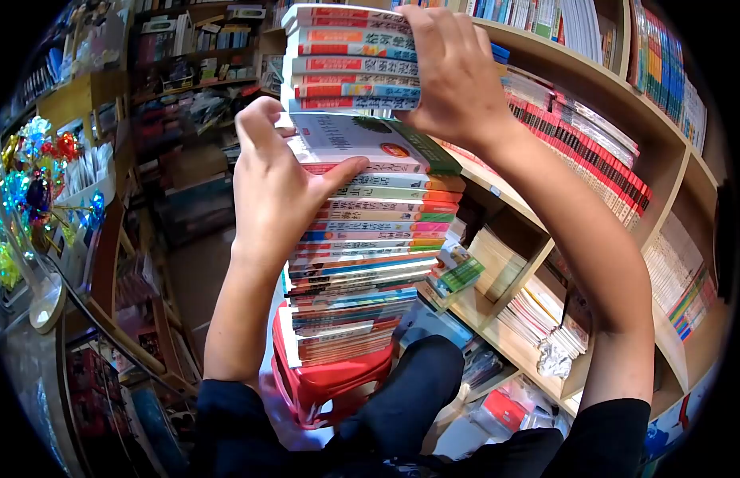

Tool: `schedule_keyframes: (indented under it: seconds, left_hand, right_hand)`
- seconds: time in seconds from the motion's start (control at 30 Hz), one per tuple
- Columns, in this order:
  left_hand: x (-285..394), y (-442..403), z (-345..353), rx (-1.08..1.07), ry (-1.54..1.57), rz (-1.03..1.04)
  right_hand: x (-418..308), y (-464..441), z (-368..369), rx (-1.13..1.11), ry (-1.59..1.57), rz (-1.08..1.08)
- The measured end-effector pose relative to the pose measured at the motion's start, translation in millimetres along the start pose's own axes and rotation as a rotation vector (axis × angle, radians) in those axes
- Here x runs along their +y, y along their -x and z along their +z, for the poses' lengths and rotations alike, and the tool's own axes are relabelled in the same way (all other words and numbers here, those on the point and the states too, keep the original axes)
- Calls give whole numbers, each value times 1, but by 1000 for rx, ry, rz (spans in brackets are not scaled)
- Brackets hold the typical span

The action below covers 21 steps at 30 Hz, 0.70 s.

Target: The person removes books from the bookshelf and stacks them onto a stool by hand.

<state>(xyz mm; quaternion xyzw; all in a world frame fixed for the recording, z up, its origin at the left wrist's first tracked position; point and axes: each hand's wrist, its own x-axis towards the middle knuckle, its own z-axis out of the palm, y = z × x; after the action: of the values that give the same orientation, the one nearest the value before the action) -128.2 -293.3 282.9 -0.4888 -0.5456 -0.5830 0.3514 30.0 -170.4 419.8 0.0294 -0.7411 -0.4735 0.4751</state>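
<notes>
A tall stack of books (370,231) stands on a red plastic stool (330,382). Above its top, a smaller pile of books (354,60) is gripped at its right end by my right hand (457,80), fingers over the top and thumb low. Around the left side of the tall stack is my left hand (282,175), its thumb lying on the pale cover of the top book (346,139) and its other fingers bent near the left edge. Whether the small pile touches the stack at the back is hard to tell.
Wooden bookshelves (593,60) filled with books run along the right. Red-spined books (581,155) fill one shelf there. At the left are shiny coloured decorations (39,175) and a curved counter edge (115,338). Further shelves (194,48) stand at the back.
</notes>
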Motion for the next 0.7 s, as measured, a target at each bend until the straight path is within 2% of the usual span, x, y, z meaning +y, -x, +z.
schedule_keyframes:
  seconds: [0.1,0.13,0.23,0.5,0.57,0.7]
  left_hand:
    - [-4,6,4,44,168,-64]
    - [-5,6,3,62,60,-57]
    - [-3,3,2,33,-1,-49]
    - [0,-2,3,-29,-57,-83]
    - [-2,-1,6,5,-145,17]
    - [4,-1,4,-46,-133,-44]
  right_hand:
    - [-5,12,22,45,-71,19]
    - [-6,12,27,82,-89,2]
    - [-10,20,30,37,-84,64]
    - [-18,45,34,38,-145,139]
    - [-20,45,34,28,-130,146]
    - [-22,44,33,17,-133,143]
